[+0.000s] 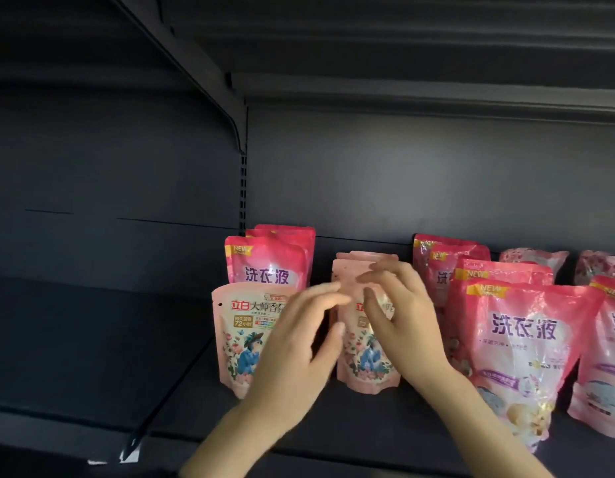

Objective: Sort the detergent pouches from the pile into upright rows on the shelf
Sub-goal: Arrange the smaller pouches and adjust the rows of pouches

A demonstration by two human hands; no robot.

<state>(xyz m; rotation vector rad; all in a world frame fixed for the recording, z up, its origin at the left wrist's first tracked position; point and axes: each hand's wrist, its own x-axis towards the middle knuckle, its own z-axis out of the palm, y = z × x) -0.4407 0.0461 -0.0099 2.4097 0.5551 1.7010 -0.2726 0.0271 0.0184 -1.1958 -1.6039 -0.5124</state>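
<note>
The detergent pouches stand upright in rows on the dark shelf [92,339]. At my left, a pale pink floral pouch [242,336] fronts three brighter pink ones [266,262]. In the middle stands a row of pale floral pouches [364,360]. To my right, glossy pink pouches [519,343] line up front to back, crinkled and leaning slightly.

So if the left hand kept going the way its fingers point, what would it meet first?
Probably the pale pink pouch in the middle row; the left hand points up-right at it, though the depth between them is unclear.
</note>
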